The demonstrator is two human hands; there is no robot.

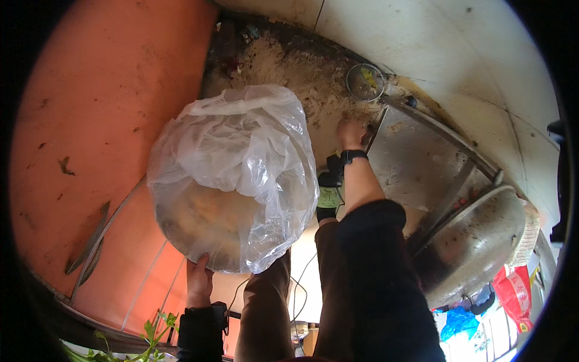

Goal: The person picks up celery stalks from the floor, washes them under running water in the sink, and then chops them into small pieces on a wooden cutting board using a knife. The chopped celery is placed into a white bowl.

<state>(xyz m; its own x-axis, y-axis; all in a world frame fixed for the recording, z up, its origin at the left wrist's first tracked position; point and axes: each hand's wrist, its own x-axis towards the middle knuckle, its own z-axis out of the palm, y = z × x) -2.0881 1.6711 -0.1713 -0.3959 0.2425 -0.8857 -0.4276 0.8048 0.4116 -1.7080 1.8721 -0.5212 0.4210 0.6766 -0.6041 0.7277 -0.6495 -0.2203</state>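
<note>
A large round vessel wrapped in a clear plastic bag (235,181) fills the middle left of the head view. Something yellowish shows blurred through the plastic. My left hand (199,278) grips the vessel's near rim, thumb on top. My right hand (352,131) reaches down to the right of the bag, over the dirty tan floor (316,106); its fingers are blurred, and whether they hold anything cannot be told. Beyond it lies a round mesh strainer (365,82) with a yellow-green leaf on it. Each wrist carries a black band.
An orange surface (90,113) with dirt specks spans the left. To the right stand a flat metal panel (416,154) and a large metal basin (475,253). A green shoe (329,197) is beside my right arm. Leafy stalks (154,335) lie at lower left; thin cables hang between my legs.
</note>
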